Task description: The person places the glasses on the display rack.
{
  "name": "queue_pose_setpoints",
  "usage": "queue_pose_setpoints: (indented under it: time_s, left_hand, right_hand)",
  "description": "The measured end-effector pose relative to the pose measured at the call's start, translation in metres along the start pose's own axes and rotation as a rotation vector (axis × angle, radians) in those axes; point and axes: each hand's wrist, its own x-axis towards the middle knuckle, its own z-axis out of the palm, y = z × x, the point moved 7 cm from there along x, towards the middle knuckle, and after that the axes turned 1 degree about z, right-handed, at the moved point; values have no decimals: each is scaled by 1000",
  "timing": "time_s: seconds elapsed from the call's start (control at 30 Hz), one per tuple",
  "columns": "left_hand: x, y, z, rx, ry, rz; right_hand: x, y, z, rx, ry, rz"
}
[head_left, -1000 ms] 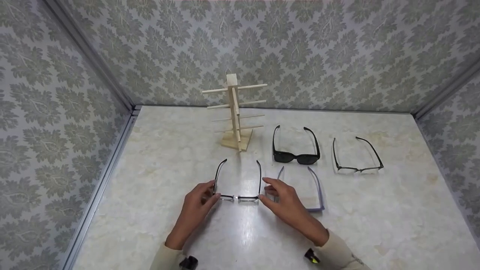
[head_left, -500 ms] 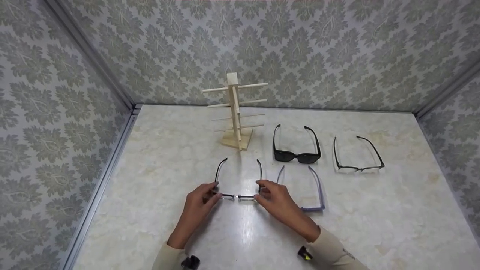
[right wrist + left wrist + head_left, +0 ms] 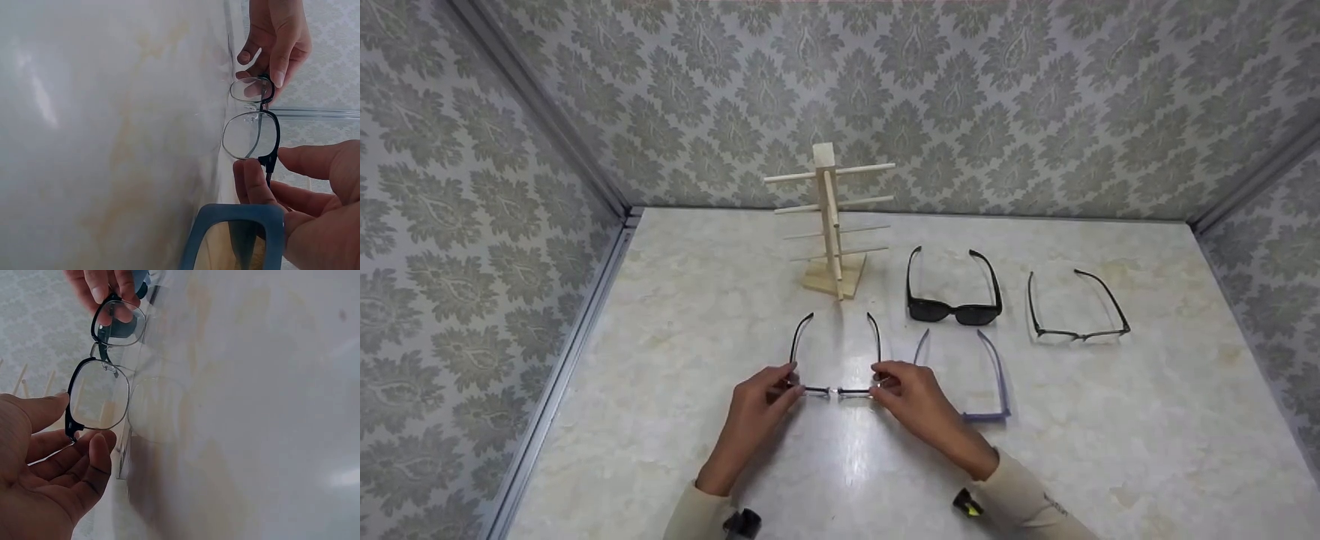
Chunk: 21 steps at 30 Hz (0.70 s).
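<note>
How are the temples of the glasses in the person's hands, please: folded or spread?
Spread: in the head view, both temples of the glasses extend away from the front, their tips apart, neither folded across it.

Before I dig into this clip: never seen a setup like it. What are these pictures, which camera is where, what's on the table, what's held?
No machine here: a person works with two bare hands. The wide picture comes from a camera worn on the head, looking forward and down; the two close-ups come from cameras on the left and right wrists. The left hand and right hand hold black-topped glasses, one at each end of the front. On the table are a wooden stand with pegs, black sunglasses, dark-framed glasses farther right, and bluish-purple glasses, partly hidden behind the right hand in the head view.
</note>
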Motion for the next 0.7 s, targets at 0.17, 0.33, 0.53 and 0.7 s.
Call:
queue_pose_setpoints:
  time_s: [0.17, 0.33, 0.53, 0.7]
  left_hand:
    - [-2, 5, -1, -32, 3, -11]
    - [-1, 13, -3, -50, 35, 14]
    - [5, 28, -9, -43, 96, 76]
    - [10, 40, -13, -39, 130, 103]
  right_hand:
    - [-2, -4, -6, 36, 18, -14]
    - [-4, -9, -13, 49, 53, -56]
    - [-2, -17, -24, 65, 77, -83]
    - [2, -23, -35, 74, 98, -88]
